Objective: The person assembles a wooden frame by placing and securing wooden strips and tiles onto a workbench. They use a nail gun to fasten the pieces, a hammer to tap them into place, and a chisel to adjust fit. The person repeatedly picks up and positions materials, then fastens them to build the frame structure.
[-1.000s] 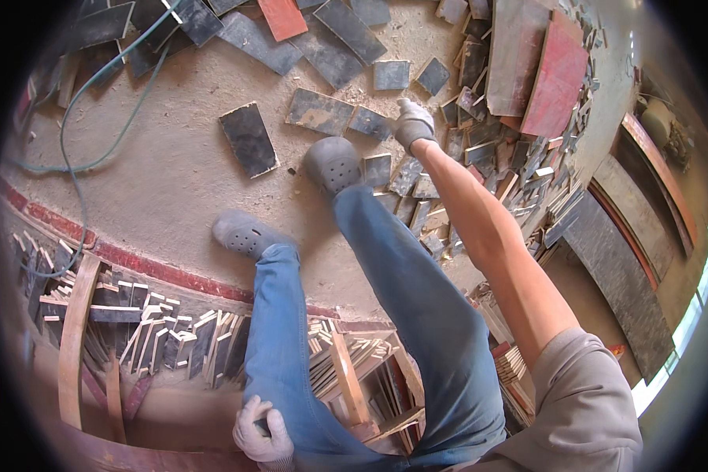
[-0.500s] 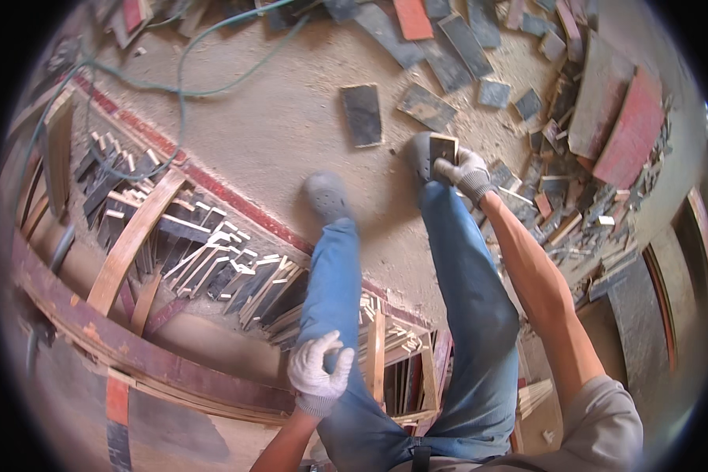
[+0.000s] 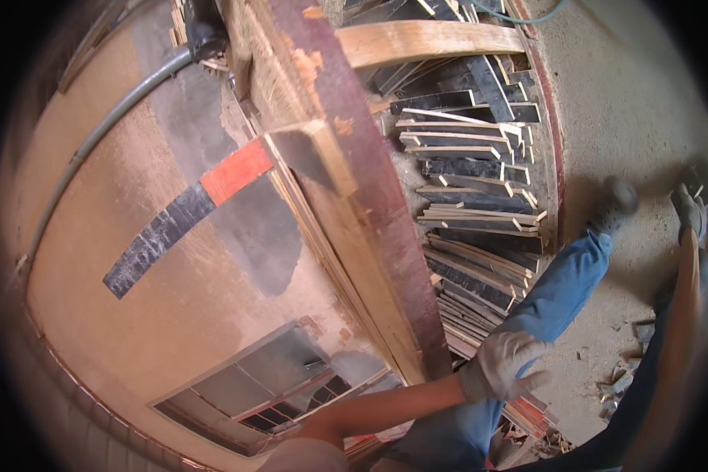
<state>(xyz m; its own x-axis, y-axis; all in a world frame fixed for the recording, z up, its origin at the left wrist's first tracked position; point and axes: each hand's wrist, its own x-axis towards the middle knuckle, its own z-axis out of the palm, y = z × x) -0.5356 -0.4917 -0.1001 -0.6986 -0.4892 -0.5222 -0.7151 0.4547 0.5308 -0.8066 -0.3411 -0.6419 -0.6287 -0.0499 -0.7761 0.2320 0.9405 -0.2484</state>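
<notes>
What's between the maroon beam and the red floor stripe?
Dark boards with pale edges, plus a light wooden bar, in the head view.

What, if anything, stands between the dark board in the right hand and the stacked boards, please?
The left shoe is between the dark board and the stacked boards, and a red strip runs along the boards' near edge. Nothing else visible intervenes.

Dusty floor (image 3: 598,102), red band (image 3: 558,149) along edge; small board offcuts (image 3: 621,383) lying scattered

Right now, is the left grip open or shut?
Open: the left grip shows its gloved fingers spread apart, with no object visible in it.
</notes>
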